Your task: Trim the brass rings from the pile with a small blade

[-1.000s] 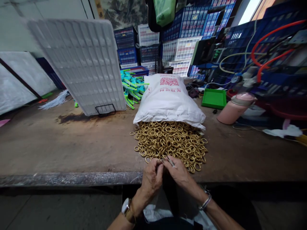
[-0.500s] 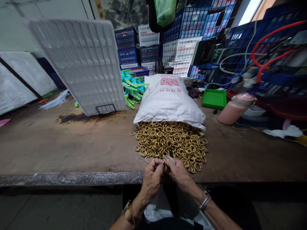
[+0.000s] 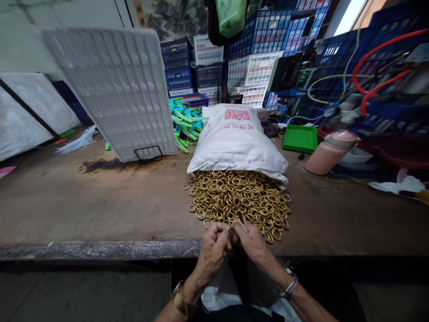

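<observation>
My left hand (image 3: pixel 213 246) is closed, its thumb and fingertips pinching a gold-coloured ring (image 3: pixel 229 228) that is mostly hidden. Close beside it, my right hand (image 3: pixel 250 243) is closed around a slim tool (image 3: pixel 244 226) with a black end and a pale body; its exact kind is not clear. The fingertips of both hands nearly meet over the front edge of the table. Just beyond them spreads a pile of gold-coloured rings (image 3: pixel 234 194), spilling from the mouth of a white sack (image 3: pixel 236 138) with red print.
On the wooden table (image 3: pixel 134 201), a white ribbed tray (image 3: pixel 117 94) stands upright at left. Behind it lie bright green and turquoise pieces (image 3: pixel 186 123). To the right are a green tray (image 3: pixel 300 138) and a pink bottle (image 3: pixel 330 153). Stacked crates (image 3: pixel 253 69) fill the back.
My right hand has shifted slightly and the slim tool in it has tilted a little, its black end now lower and further right. My left hand stays nearly in place.
</observation>
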`<state>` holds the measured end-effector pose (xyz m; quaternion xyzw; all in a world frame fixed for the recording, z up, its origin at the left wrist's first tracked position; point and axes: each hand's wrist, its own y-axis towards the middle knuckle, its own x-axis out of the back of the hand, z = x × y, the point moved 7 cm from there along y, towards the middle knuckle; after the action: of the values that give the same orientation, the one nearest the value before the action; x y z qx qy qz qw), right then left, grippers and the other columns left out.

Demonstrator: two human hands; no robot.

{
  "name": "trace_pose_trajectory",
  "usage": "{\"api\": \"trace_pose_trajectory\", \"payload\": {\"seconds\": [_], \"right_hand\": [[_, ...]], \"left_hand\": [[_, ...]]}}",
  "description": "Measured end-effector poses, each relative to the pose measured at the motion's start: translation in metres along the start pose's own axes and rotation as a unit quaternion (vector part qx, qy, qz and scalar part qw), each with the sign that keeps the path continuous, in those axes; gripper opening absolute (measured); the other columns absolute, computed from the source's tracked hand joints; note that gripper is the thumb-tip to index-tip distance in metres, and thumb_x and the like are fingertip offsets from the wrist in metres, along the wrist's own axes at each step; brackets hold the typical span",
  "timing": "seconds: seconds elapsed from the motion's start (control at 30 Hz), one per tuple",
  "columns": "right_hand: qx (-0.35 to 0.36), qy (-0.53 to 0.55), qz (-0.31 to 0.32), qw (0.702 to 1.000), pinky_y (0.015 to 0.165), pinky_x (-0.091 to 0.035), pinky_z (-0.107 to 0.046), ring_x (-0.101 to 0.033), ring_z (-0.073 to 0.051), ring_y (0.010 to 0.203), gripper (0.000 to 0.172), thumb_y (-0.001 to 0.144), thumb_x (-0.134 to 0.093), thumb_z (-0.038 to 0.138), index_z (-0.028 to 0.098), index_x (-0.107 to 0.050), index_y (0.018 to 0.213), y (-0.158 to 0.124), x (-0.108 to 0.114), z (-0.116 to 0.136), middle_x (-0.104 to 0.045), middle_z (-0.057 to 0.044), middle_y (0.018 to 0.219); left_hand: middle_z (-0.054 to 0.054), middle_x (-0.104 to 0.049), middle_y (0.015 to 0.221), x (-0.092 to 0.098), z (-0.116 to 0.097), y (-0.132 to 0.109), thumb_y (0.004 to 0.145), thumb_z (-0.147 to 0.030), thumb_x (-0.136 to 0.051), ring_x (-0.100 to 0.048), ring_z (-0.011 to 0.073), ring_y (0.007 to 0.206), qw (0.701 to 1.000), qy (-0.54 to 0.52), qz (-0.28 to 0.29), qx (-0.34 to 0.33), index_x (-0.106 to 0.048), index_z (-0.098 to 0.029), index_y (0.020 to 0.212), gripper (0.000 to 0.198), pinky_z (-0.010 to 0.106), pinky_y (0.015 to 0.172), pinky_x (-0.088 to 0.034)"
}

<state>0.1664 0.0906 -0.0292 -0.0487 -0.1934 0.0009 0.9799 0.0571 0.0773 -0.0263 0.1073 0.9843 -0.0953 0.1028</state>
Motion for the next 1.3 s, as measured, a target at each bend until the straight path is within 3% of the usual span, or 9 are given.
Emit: {"api": "trace_pose_trajectory", "payload": {"seconds": [0.2,0.37,0.73,0.97,1.3], "right_hand": [[0.103,-0.222,0.027,0.969,0.051,-0.03,-0.022,-0.044,-0.012,0.051,0.014,0.072,-0.034,0.017,0.021,-0.045,0.064,-0.01,-0.003,0.011,-0.049,0.002,0.055],[0.131,-0.306,0.044,0.942,0.055,-0.029,-0.022,-0.05,-0.014,0.058,0.028,0.059,-0.033,0.005,0.02,-0.049,0.076,-0.012,-0.008,0.013,-0.056,-0.001,0.062],[0.142,-0.358,0.019,0.922,0.054,-0.027,-0.022,-0.051,-0.014,0.058,0.027,0.061,-0.034,0.004,0.019,-0.049,0.079,-0.012,-0.006,0.014,-0.058,-0.002,0.064],[0.154,-0.348,0.067,0.922,0.053,-0.026,-0.022,-0.05,-0.013,0.056,0.022,0.064,-0.034,0.006,0.019,-0.048,0.075,-0.012,-0.011,0.017,-0.058,-0.002,0.062],[0.183,-0.374,0.026,0.909,0.052,-0.023,-0.023,-0.05,-0.013,0.055,0.024,0.062,-0.036,0.004,0.019,-0.045,0.078,-0.013,-0.008,0.017,-0.057,-0.001,0.062]], "left_hand": [[-0.006,-0.048,0.054,0.002,0.002,0.003,0.072,-0.047,-0.052,-0.032,0.0029,0.037,1.0,-0.015,-0.005,-0.01,-0.043,-0.017,0.074,0.032,0.016,0.037,-0.023],[-0.005,-0.048,0.056,0.003,0.001,0.004,0.072,-0.046,-0.053,-0.039,0.0046,0.043,0.999,-0.019,0.0,-0.025,-0.044,-0.017,0.074,0.031,0.015,0.041,-0.029],[-0.003,-0.046,0.061,0.006,-0.005,-0.001,0.077,-0.039,-0.05,-0.041,0.0064,0.052,0.998,0.015,0.008,-0.059,-0.046,-0.016,0.074,0.023,0.017,0.052,-0.036],[-0.003,-0.046,0.062,0.011,-0.011,-0.001,0.077,-0.037,-0.049,-0.041,0.0078,0.053,0.993,0.07,0.004,-0.098,-0.047,-0.017,0.074,0.021,0.019,0.054,-0.037],[-0.003,-0.046,0.064,0.012,-0.018,-0.003,0.079,-0.032,-0.046,-0.042,0.0093,0.058,0.988,0.11,0.01,-0.111,-0.048,-0.017,0.075,0.016,0.02,0.058,-0.036]]}}
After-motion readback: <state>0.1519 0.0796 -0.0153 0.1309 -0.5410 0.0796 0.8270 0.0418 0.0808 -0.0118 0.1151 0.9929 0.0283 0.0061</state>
